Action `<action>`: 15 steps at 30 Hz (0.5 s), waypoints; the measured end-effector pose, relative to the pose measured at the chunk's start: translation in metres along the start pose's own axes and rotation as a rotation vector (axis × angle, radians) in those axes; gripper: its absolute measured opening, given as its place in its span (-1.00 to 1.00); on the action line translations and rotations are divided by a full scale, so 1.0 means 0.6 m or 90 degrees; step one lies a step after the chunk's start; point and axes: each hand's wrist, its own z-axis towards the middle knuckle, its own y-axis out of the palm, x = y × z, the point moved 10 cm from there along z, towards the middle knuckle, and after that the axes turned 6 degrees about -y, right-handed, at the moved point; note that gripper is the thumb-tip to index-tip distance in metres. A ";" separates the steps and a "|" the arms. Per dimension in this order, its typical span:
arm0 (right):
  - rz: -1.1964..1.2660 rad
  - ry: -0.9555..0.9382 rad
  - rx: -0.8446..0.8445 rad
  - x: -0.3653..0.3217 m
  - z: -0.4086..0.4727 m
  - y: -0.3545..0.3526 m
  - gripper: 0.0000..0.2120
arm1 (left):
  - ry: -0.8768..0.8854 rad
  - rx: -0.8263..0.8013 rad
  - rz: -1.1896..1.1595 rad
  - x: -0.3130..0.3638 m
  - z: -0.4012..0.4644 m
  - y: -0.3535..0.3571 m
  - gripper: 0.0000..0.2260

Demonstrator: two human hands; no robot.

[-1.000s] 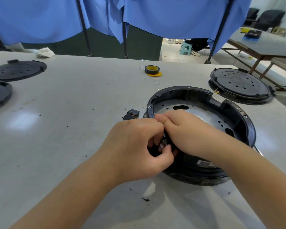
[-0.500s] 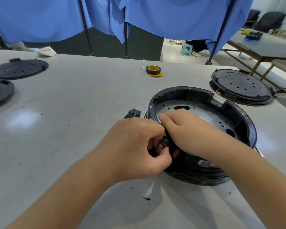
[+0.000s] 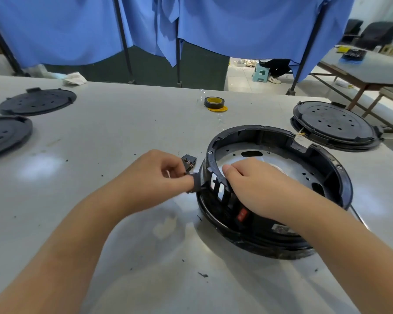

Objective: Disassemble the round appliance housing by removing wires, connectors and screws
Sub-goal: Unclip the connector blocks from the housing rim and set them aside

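The round housing [image 3: 340, 177] is black, with a shiny silver metal plate [image 3: 281, 159] inside that is dotted with dark holes, and a small red switch [image 3: 242, 214] on its side. The tabletop [image 3: 123, 137] is pale grey with dark specks. A tape roll [image 3: 213, 102] is black with a yellow core. The round lids [image 3: 38, 102] are matte black with hole patterns. The curtains [image 3: 236, 23] are blue.

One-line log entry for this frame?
left hand: pinches small black part | right hand: grips housing rim | loose connector: on table
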 end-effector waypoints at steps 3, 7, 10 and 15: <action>0.002 0.000 -0.004 -0.002 -0.002 0.000 -0.54 | -0.076 0.056 -0.019 -0.041 0.019 -0.013 -0.74; 0.012 0.001 -0.008 -0.003 -0.002 0.001 -0.56 | -0.125 0.120 -0.010 -0.080 0.035 -0.013 -0.82; 0.015 0.000 -0.006 -0.002 -0.002 0.000 -0.56 | -0.132 0.164 0.076 -0.086 0.039 -0.008 -0.82; 0.018 0.000 -0.008 -0.002 -0.002 0.001 -0.56 | -0.122 0.276 0.162 -0.077 0.035 -0.023 -0.79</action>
